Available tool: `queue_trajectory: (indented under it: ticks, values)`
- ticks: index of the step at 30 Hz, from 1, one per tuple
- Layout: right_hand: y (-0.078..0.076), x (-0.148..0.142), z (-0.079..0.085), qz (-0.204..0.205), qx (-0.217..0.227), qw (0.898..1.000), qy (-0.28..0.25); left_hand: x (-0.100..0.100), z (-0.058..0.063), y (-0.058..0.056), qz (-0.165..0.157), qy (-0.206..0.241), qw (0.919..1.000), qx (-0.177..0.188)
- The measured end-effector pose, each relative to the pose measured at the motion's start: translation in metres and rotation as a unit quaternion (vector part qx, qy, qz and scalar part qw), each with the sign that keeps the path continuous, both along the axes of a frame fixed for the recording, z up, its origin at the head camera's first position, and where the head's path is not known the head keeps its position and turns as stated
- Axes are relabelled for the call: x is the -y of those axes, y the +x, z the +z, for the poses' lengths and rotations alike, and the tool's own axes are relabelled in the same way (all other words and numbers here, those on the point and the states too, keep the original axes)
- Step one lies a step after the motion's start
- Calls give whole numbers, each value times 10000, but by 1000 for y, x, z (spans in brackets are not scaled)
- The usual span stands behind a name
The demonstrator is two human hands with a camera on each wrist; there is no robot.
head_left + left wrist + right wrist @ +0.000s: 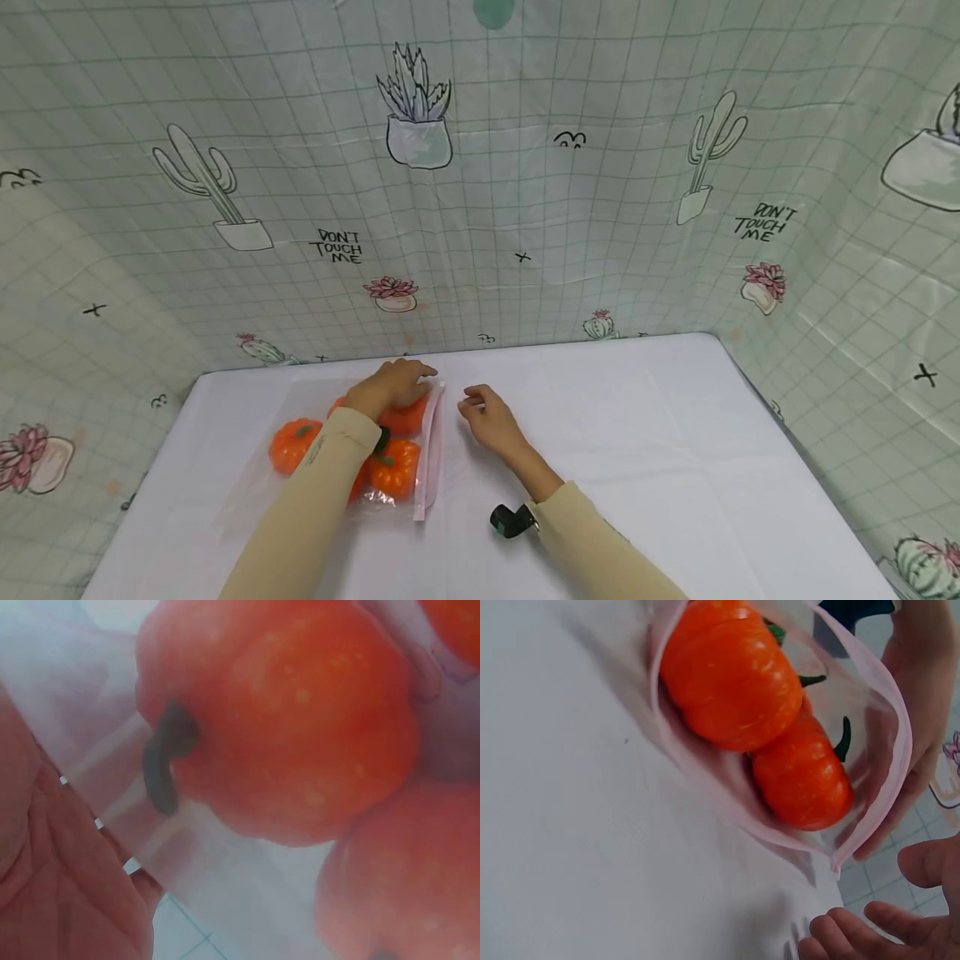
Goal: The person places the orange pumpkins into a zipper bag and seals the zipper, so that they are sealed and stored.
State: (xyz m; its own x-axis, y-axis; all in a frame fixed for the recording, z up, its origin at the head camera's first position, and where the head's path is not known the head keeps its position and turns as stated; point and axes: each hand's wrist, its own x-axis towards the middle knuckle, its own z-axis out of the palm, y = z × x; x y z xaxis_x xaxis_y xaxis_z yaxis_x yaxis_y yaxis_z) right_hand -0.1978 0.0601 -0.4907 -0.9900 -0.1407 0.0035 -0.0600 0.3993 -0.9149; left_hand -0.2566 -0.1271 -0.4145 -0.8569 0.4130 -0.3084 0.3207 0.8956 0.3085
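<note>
A clear zip bag point(430, 454) with a pink-edged mouth lies on the table, its mouth gaping to the right. Inside are several small orange pumpkins point(394, 469) with green stems; one pumpkin point(277, 720) fills much of the left wrist view. My left hand point(392, 385) is at the far side of the bag, its fingers fairly straight beside the film; the film blurs them in the left wrist view. To the right of the mouth, my right hand point(491, 423) holds nothing, its fingers loosely bent. Both pumpkins point(802, 772) near the mouth show in the right wrist view.
A white cloth covers the table point(615, 433). Behind it and at both sides hangs a gridded curtain point(480, 200) printed with cacti. A dark wrist device point(512, 521) is at my right sleeve.
</note>
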Motion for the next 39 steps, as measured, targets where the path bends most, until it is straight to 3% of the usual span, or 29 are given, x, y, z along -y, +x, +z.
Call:
queue_trajectory:
  ticks: [8,14,24,29,39]
  values:
    - [-10,7,-4,-144,970,9895,-1059,-4,2,-7,52,-244,9989,388]
    - [-12,12,-5,-62,1129,9853,-1277,-5,0,-8,170,-357,9975,590]
    - [-14,15,-3,-13,1234,9853,-1180,-5,-3,-15,-285,-388,9988,-113]
    - [-14,15,-3,77,1229,9855,-1165,-2,-3,-18,-239,-205,9992,-246]
    - [-13,11,4,270,1322,9825,-1288,3,3,-14,58,307,9979,-562]
